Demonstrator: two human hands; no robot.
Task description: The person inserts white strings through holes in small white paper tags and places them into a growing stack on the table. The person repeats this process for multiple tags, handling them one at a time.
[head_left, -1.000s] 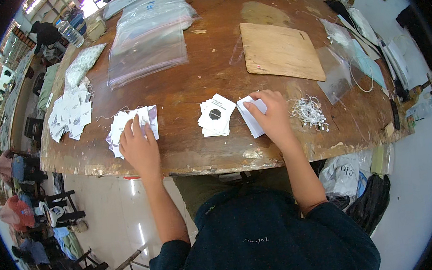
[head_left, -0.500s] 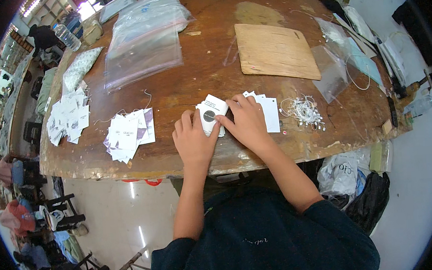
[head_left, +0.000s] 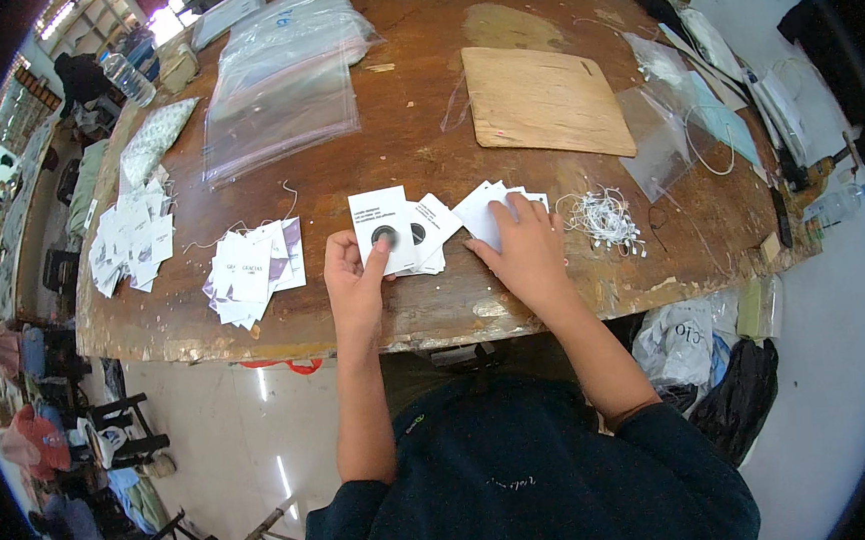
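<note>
My left hand (head_left: 352,281) is closed on a white card tag (head_left: 378,202) with a black circle and small print. Its thumb presses on the card's face beside the circle. Partly behind that card lies a small stack of similar white tags (head_left: 436,218), fanned out on the table. My right hand (head_left: 528,248) rests over a pile of plain white cards (head_left: 477,213), thumb spread away from the fingers. The fingertips touch the top cards, and the hand covers much of that pile.
Tangled white tag strings (head_left: 605,223) lie right of the cards. Leftward are two heaps of printed tags (head_left: 250,273) (head_left: 134,241). Farther back sit clear plastic bags (head_left: 281,110), a wooden board (head_left: 546,101) and a water bottle (head_left: 128,79) on the wooden table (head_left: 410,91).
My left hand has moved left, lifting a circle-printed tag off the middle stack. My right hand has left that stack and shifted right onto the plain cards, whose top cards have slid leftward.
</note>
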